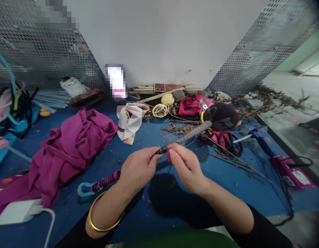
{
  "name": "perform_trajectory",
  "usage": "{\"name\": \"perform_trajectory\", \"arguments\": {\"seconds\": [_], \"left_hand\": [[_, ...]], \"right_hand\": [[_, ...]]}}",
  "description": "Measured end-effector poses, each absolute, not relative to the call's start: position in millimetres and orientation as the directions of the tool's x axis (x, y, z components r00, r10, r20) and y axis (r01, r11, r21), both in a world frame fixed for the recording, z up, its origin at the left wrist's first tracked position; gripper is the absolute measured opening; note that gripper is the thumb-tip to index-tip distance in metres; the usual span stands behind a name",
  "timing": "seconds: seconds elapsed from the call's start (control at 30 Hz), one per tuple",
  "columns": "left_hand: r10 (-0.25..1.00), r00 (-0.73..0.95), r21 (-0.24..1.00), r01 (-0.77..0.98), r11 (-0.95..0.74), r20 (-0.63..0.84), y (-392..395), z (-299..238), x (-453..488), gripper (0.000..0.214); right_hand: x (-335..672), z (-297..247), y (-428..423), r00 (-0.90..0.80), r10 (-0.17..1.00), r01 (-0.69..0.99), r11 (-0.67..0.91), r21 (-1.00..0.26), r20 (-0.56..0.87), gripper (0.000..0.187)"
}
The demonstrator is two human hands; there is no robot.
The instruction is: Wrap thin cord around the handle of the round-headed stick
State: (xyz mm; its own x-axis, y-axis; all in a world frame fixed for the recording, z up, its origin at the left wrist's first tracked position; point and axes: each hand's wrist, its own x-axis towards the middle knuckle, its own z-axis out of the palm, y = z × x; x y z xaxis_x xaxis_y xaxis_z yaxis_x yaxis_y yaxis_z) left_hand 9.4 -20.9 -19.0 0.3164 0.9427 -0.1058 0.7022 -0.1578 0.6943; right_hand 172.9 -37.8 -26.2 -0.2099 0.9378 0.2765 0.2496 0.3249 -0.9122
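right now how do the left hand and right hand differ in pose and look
The left hand closes fully around the thread-wound stick; the right hand only pinches a small red piece at its fingertips. The left wrist wears a gold bangle; the right wrist is bare. Both are held over the blue table, close together.

Rod (185, 136): cord-wrapped, grey upper length, pink-black lower, teal loop end, slants diagonally; pink piece (169, 154) touches its middle

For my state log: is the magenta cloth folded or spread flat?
Neither: the magenta cloth lies bunched in a loose, creased heap on the blue table, with no neat folds.
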Motion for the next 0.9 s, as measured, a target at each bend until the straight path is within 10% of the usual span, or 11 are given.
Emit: {"name": "perform_trajectory", "arguments": {"seconds": [0.53,0.9], "left_hand": [[0.921,0.348,0.645,0.748,-0.159,-0.176,-17,-16,3,0.029],[0.877,0.452,0.375,0.851,-0.368,-0.165,-21,-13,8,0.028]], "right_hand": [[179,-11,16,-0.511,0.756,0.451,0.64,-0.622,0.408,0.033],[178,-21,27,-0.513,0.789,0.618,0.613,-0.492,0.339,0.032]]}}
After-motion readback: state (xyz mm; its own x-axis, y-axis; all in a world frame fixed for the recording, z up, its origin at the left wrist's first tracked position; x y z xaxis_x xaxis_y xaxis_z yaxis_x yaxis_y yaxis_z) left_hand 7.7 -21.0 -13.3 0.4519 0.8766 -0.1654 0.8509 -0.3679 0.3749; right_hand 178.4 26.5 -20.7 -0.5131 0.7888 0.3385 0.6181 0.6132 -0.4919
